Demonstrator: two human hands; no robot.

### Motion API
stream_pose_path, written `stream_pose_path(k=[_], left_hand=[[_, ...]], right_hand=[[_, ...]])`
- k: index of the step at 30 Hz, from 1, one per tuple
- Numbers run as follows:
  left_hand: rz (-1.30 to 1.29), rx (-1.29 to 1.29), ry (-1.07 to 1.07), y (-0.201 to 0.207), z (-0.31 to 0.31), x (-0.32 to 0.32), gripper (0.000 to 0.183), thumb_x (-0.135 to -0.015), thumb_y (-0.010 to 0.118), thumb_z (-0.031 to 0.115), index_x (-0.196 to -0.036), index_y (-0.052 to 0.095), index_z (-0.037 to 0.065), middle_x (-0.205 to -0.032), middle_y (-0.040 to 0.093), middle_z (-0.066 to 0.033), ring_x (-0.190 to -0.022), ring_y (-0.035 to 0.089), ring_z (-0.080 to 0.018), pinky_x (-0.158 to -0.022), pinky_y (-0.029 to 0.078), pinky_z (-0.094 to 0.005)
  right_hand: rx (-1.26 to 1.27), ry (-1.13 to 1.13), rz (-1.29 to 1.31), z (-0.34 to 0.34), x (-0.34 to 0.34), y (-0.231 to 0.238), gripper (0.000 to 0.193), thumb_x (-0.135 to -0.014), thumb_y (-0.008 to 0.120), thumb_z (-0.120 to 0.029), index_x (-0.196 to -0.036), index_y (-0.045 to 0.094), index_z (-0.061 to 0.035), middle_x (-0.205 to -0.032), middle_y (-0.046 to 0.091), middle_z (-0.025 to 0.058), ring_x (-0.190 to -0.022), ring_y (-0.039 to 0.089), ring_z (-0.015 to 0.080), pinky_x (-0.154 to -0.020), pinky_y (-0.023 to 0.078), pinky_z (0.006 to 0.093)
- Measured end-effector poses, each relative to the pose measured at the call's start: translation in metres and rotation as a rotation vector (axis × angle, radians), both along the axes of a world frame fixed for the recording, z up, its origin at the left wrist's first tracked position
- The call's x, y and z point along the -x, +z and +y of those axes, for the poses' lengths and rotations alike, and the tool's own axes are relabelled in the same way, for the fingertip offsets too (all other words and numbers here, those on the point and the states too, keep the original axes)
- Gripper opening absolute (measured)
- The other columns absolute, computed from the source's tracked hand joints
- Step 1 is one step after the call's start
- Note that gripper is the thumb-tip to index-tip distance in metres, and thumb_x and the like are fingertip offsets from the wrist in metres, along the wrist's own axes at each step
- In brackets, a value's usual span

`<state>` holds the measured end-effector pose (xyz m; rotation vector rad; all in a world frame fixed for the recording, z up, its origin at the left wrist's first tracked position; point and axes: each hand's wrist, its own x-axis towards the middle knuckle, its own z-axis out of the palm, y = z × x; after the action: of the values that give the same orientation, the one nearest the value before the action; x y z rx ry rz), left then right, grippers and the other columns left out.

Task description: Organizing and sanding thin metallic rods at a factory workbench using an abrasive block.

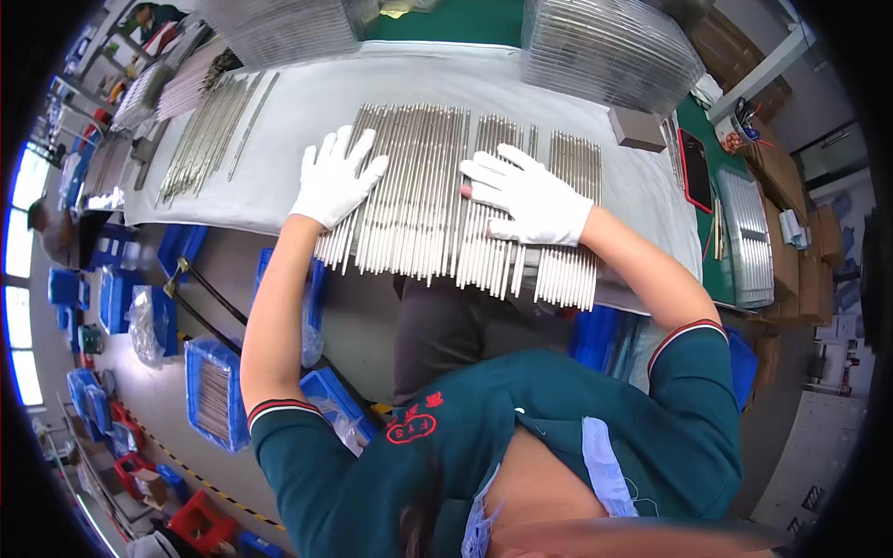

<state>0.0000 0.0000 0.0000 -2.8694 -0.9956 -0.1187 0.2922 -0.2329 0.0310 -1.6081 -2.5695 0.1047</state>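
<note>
Many thin silver metal rods (419, 177) lie side by side in a flat row on a white cloth (307, 93), their near ends reaching past the table's front edge. Narrow gaps split the row into several groups. My left hand (337, 181), in a white glove, lies open with spread fingers against the row's left side. Also gloved in white, my right hand (535, 197) rests open and flat across the rods right of the middle, hiding parts of them. A bare fingertip pokes out of the right glove. Neither hand grips a rod.
More rods (209, 130) lie apart at the left. Stacked clear plastic trays (609, 51) stand at the back, near a grey block (637, 128). A red-edged phone (694, 170) is at the right. Blue crates (216, 395) stand on the floor; another person (65, 232) is far left.
</note>
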Motion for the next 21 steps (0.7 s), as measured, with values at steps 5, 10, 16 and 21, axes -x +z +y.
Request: stream_pose_path(k=[5, 10, 16, 21], left_hand=[[-0.130, 0.030, 0.116, 0.030, -0.002, 0.003, 0.067, -0.109, 0.045, 0.063, -0.148, 0.066, 0.012, -0.148, 0.066, -0.0121, -0.120, 0.066, -0.0390, -0.105, 0.054, -0.0454], [-0.204, 0.000, 0.195, 0.025, -0.035, -0.020, 0.081, -0.101, 0.053, 0.073, -0.145, 0.066, 0.007, -0.142, 0.067, -0.0144, -0.116, 0.067, -0.0411, -0.100, 0.058, -0.0498], [-0.220, 0.014, 0.180, 0.026, -0.054, -0.037, 0.081, -0.101, 0.053, 0.072, -0.147, 0.064, 0.005, -0.144, 0.065, -0.0209, -0.118, 0.067, -0.0427, -0.100, 0.058, -0.0505], [-0.253, 0.060, 0.158, 0.026, -0.081, -0.065, 0.076, -0.101, 0.055, 0.067, -0.143, 0.066, 0.005, -0.136, 0.067, -0.0203, -0.111, 0.069, -0.0406, -0.093, 0.060, -0.0501]], right_hand=[[-0.023, -0.051, -0.021, -0.055, -0.045, -0.001, 0.070, -0.096, 0.066, -0.044, -0.153, 0.058, -0.0053, -0.170, 0.044, 0.0189, -0.160, 0.037, 0.0357, -0.134, 0.021, 0.0553], [0.003, -0.097, -0.060, -0.101, -0.080, 0.008, 0.073, -0.092, 0.068, -0.045, -0.151, 0.059, -0.0036, -0.167, 0.047, 0.0213, -0.158, 0.041, 0.0388, -0.133, 0.024, 0.0558], [-0.062, -0.026, 0.029, -0.058, -0.049, 0.004, 0.075, -0.096, 0.062, -0.046, -0.155, 0.053, 0.0002, -0.169, 0.042, 0.0252, -0.160, 0.036, 0.0388, -0.133, 0.021, 0.0550], [-0.174, 0.045, 0.032, 0.030, -0.006, 0.003, 0.071, -0.104, 0.056, -0.047, -0.159, 0.049, -0.0027, -0.172, 0.038, 0.0224, -0.161, 0.035, 0.0371, -0.133, 0.021, 0.0546]])
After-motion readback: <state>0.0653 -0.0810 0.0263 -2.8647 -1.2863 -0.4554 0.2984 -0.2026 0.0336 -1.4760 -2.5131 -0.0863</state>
